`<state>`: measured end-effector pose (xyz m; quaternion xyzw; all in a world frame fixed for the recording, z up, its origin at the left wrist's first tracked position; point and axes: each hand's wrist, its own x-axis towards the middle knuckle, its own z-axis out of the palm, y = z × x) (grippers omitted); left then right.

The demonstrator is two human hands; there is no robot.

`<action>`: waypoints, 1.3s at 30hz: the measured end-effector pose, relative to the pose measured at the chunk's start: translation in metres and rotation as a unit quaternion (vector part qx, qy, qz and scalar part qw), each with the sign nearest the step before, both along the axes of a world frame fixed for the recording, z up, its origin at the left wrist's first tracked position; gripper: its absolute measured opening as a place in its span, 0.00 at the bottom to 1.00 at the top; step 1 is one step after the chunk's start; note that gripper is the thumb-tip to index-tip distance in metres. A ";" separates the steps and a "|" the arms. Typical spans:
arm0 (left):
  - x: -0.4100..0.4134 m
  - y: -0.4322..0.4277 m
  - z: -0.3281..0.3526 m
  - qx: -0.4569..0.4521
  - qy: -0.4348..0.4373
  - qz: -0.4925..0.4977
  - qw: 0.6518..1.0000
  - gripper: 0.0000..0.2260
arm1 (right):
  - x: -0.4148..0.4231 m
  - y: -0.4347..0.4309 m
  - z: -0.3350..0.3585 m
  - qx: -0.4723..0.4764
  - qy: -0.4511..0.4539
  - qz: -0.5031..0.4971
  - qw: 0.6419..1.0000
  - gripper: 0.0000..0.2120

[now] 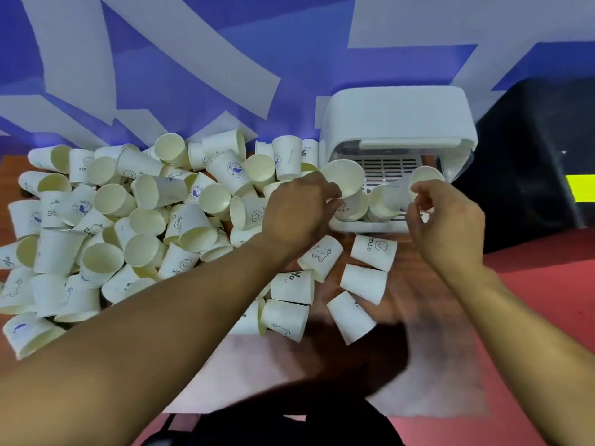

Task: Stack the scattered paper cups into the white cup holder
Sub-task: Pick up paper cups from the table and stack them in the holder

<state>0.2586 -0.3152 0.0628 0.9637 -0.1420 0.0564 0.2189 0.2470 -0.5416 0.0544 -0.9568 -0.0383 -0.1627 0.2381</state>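
- At the open front of the white cup holder (pixel 396 120), the left hand (pixel 299 207) has its fingers curled round the side of a paper cup (pixel 346 185). The cup's open mouth faces up toward the camera.
- The right hand (pixel 447 220) pinches the rim of a second cup (pixel 426 177) between thumb and fingertips, and its other fingers are loosely bent.
- Both held cups hang over the holder's tray (pixel 363 226), in front of the slotted grille (pixel 389 164). A third cup (pixel 384 201) lies tilted between them; I cannot tell whether it is nested with the one in the right hand.
- Just in front of the tray, a few loose cups lie on their sides on the wooden table (pixel 415 284). One is marked HELLO (pixel 373 252), one carries a small animal drawing (pixel 318 255), and a plain one (pixel 363 283) lies nearer the camera.
- Left of the hands, a large pile of cups (pixel 128 220) covers the table, tumbled in every direction, some mouths up and some sideways.
- Behind everything stands a blue and white wall (pixel 193 75).
- A black object (pixel 531 156) with a yellow patch (pixel 581 188) sits to the right of the holder, above a red floor (pixel 531 300).
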 end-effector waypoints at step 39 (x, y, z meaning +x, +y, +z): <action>0.037 -0.055 -0.092 0.038 0.171 0.030 0.984 0.15 | 0.053 -0.009 -0.091 -0.048 0.211 0.128 0.968 0.10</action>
